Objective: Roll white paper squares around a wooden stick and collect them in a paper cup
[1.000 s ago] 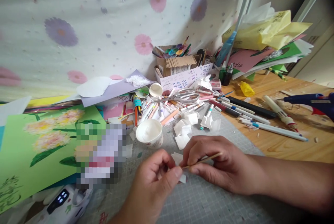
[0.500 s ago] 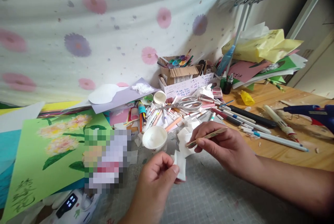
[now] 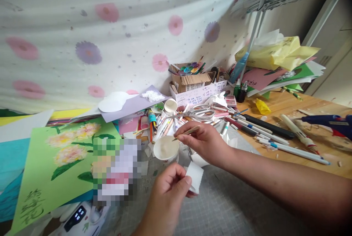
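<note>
My left hand [image 3: 173, 188] pinches a small piece of white paper [image 3: 195, 176] between thumb and fingers, above the grey cutting mat [image 3: 225, 199]. Between the fingertips of my right hand [image 3: 205, 140] is a thin flat wooden stick [image 3: 189, 131]. Its tip points down at the mouth of a white paper cup [image 3: 166, 148]; I cannot tell whether it touches what is inside. Loose white paper pieces [image 3: 199, 159] lie partly hidden under my right hand.
Markers and a pair of scissors [image 3: 199, 112] are heaped behind the cup. On the left lies a green sheet with flowers [image 3: 41, 155], near a white device with a lit display [image 3: 78, 216]. A blue glue gun [image 3: 324, 120] is at the right, beside several pens [image 3: 294, 150].
My right hand has moved left with the stick, from over the paper pieces to the cup. The paper in my left hand is turned more to face me. The view has shifted slightly.
</note>
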The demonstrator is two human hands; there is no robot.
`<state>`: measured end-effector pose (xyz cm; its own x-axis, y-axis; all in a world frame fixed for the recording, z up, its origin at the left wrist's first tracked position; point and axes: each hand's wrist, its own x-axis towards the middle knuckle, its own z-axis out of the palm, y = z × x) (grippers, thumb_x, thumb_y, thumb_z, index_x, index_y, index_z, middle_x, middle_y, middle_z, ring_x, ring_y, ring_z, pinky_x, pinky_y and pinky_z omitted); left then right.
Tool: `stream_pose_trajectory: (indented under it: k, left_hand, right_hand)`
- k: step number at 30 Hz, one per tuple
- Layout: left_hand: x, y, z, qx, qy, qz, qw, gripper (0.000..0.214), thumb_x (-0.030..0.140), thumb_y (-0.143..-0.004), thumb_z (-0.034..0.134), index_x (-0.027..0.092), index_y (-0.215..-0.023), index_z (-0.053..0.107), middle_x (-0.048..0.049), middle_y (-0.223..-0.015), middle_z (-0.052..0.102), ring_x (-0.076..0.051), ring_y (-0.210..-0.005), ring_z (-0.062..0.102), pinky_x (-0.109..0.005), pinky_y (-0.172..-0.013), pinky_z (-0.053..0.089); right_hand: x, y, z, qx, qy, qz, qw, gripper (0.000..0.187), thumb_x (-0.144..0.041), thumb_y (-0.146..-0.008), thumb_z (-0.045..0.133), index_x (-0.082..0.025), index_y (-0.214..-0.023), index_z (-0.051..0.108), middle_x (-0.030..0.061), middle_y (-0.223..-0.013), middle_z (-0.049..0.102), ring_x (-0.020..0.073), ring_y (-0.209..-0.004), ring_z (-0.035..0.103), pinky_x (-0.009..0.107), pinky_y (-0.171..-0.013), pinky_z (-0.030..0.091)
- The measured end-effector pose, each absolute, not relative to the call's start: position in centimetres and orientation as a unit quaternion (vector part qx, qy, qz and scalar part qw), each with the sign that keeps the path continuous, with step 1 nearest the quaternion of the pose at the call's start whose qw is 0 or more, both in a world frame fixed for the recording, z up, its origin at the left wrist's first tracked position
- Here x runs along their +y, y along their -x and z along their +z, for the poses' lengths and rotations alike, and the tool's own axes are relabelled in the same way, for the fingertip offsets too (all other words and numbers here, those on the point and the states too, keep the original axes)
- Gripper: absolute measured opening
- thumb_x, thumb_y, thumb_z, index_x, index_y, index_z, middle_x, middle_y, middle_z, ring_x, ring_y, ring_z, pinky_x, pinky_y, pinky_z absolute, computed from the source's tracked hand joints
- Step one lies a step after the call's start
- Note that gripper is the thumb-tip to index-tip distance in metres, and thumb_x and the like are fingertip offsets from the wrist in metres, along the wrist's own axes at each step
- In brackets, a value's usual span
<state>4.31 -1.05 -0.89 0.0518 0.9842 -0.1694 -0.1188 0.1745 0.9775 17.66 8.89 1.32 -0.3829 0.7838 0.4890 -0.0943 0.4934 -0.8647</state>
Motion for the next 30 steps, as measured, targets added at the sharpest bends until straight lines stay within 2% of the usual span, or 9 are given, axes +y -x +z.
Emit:
stream_pose_trajectory:
  k: [4,9,12,16,20,23,25,26,30]
  left_hand:
    - [-1.2,-4.4,-1.0,0.493,-0.421,0.487,0.585,0.018,0.026,-0.083,0.063,0.018,-0.067,0.063,0.0011,-0.064,0.062,-0.017,-0.064,0.06,-0.03,-0.066,0.05]
    - [-1.3,-4.6,-1.4,0.484,-0.389,0.516,0.59,0.013,0.027,-0.084,0.063,0.018,-0.077,0.069,-0.0009,-0.074,0.066,-0.018,-0.069,0.063,-0.032,-0.066,0.053]
    - [-1.3,-4.6,-1.3,0.446,-0.369,0.545,0.607,0.015,0.024,-0.084,0.061,0.018,-0.074,0.071,-0.0017,-0.077,0.065,-0.019,-0.073,0.062,-0.032,-0.065,0.055]
    - [-1.3,-4.4,-1.0,0.446,-0.392,0.528,0.607,0.014,0.02,-0.081,0.063,0.017,-0.069,0.069,-0.0003,-0.073,0.064,-0.017,-0.071,0.062,-0.03,-0.066,0.056]
    - [-1.3,-4.3,-1.3,0.46,-0.42,0.501,0.601,0.014,0.022,-0.077,0.071,0.018,-0.068,0.06,0.0041,-0.065,0.061,-0.012,-0.063,0.059,-0.025,-0.063,0.053]
    - [-1.2,-4.4,-1.6,0.446,-0.405,0.507,0.616,0.018,0.022,-0.077,0.073,0.023,-0.085,0.056,0.005,-0.066,0.064,-0.012,-0.064,0.06,-0.024,-0.062,0.052]
    - [-1.2,-4.4,-1.6,0.437,-0.403,0.502,0.628,0.028,0.024,-0.078,0.073,0.025,-0.1,0.056,0.0038,-0.07,0.068,-0.014,-0.068,0.062,-0.025,-0.062,0.053]
    - [-1.2,-4.4,-1.6,0.432,-0.409,0.497,0.632,0.028,0.025,-0.078,0.073,0.025,-0.101,0.058,0.003,-0.071,0.069,-0.014,-0.068,0.062,-0.024,-0.063,0.053]
    - [-1.1,-4.3,-1.4,0.424,-0.43,0.484,0.634,0.009,0.026,-0.078,0.073,0.02,-0.077,0.067,0.0026,-0.071,0.067,-0.011,-0.065,0.06,-0.021,-0.06,0.052]
  right_hand:
    - [7.8,-19.7,1.8,-0.708,0.228,0.462,0.482,0.012,-0.027,-0.087,0.063,-0.015,-0.083,0.062,0.0056,-0.082,0.068,0.0153,-0.076,0.064,0.028,-0.067,0.051]
    - [5.3,-22.0,1.4,-0.741,0.145,0.516,0.404,0.006,-0.017,-0.089,0.061,-0.013,-0.086,0.06,0.0079,-0.085,0.067,0.0173,-0.083,0.065,0.032,-0.073,0.052]
    - [4.7,-22.2,0.7,-0.733,0.154,0.535,0.391,0.006,-0.017,-0.09,0.059,-0.012,-0.087,0.06,0.008,-0.084,0.065,0.0173,-0.081,0.065,0.032,-0.073,0.052]
    - [4.7,-22.3,0.0,-0.7,0.16,0.569,0.402,0.009,-0.02,-0.09,0.06,-0.013,-0.085,0.059,0.006,-0.083,0.064,0.0159,-0.08,0.065,0.03,-0.072,0.051]
    - [4.6,-22.4,-0.3,-0.667,0.172,0.606,0.398,0.015,-0.027,-0.09,0.062,-0.014,-0.086,0.057,0.0033,-0.08,0.064,0.0128,-0.077,0.063,0.026,-0.071,0.05]
    - [4.6,-22.4,-0.4,-0.646,0.169,0.631,0.395,0.017,-0.029,-0.09,0.062,-0.014,-0.086,0.056,0.003,-0.079,0.064,0.0114,-0.074,0.062,0.025,-0.069,0.05]
    - [4.6,-22.5,-0.3,-0.636,0.167,0.641,0.396,0.017,-0.029,-0.09,0.063,-0.013,-0.085,0.057,0.0022,-0.078,0.063,0.0102,-0.071,0.06,0.023,-0.067,0.049]
    - [4.6,-22.6,-0.3,-0.635,0.167,0.643,0.395,0.017,-0.028,-0.09,0.063,-0.013,-0.084,0.057,0.0019,-0.077,0.062,0.0098,-0.07,0.059,0.023,-0.066,0.049]
    - [4.7,-23.2,0.2,-0.646,0.149,0.639,0.389,0.013,-0.024,-0.09,0.062,-0.013,-0.084,0.058,0.0033,-0.078,0.064,0.0122,-0.074,0.062,0.025,-0.067,0.05]
